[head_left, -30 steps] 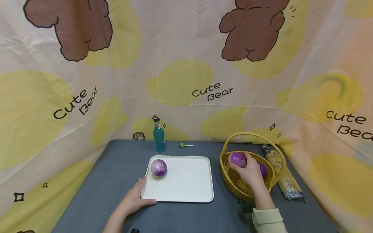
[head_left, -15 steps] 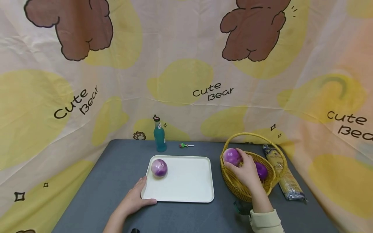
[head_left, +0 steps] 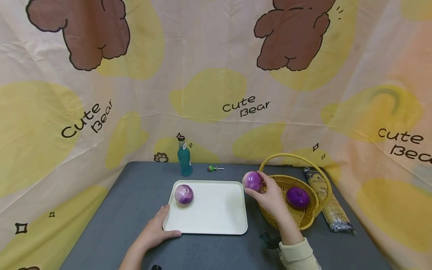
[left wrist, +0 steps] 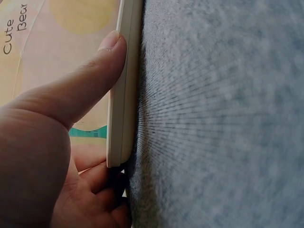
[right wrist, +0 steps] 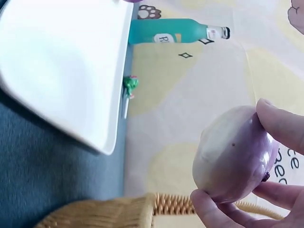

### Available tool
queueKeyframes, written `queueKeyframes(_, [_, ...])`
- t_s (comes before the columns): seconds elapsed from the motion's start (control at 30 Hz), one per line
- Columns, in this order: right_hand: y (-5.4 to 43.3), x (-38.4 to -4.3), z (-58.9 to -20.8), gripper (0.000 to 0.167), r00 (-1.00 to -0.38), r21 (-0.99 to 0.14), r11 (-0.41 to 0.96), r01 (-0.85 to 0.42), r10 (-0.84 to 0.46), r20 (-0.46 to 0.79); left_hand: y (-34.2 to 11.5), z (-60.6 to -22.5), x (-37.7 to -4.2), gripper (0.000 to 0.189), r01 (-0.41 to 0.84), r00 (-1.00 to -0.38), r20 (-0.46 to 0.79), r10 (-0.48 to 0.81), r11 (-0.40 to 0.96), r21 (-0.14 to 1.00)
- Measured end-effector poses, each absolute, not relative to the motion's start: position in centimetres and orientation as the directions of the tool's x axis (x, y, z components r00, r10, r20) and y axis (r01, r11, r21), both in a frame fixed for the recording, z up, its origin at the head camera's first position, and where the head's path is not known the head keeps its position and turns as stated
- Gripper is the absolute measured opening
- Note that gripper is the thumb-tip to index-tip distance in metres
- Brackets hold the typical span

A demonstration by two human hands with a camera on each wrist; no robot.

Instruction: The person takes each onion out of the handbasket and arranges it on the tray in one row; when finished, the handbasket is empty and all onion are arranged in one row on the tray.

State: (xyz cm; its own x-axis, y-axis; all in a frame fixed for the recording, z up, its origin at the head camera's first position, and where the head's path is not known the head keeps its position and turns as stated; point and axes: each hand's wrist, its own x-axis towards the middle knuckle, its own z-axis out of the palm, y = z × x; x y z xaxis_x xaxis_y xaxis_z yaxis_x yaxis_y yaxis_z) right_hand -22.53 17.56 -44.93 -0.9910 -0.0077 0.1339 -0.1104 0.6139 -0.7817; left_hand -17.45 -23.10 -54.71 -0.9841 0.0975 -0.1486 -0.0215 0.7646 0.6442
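Note:
My right hand (head_left: 272, 195) pinches a round purple-and-white vegetable (head_left: 252, 181) between thumb and fingers, in the air between basket and tray. In the right wrist view this vegetable (right wrist: 232, 154) is glossy, pale at one end, with a small dark nub. My left hand (head_left: 155, 230) holds the near left corner of the white tray (head_left: 216, 210), thumb along the front edge and fingers at the left side. The left wrist view has the thumb against the tray rim (left wrist: 121, 109). A similar vegetable (head_left: 183, 195) sits at the tray's far left.
A yellow wicker basket (head_left: 266, 215) with an arched handle stands right of the tray, holding a dark purple round item (head_left: 298, 197). Beside it lies a clear food packet (head_left: 334, 210). Behind the tray are a teal bottle (head_left: 184, 161) and a lollipop (head_left: 212, 168).
My right hand has moved left from above the basket with the purple-and-white vegetable, towards the tray's right edge, uncovering the dark purple item. My left hand stays at the tray corner.

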Motion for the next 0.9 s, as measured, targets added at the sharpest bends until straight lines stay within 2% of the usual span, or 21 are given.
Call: queueKeyframes(0.9, [11.9,-23.3,-46.1,0.082,-0.982,-0.827,0.531,-0.186,-0.089,0.164,-23.1,-54.8,-17.4,0.122,-0.024,-0.985,-0.147,0.094,0.760,0.650])
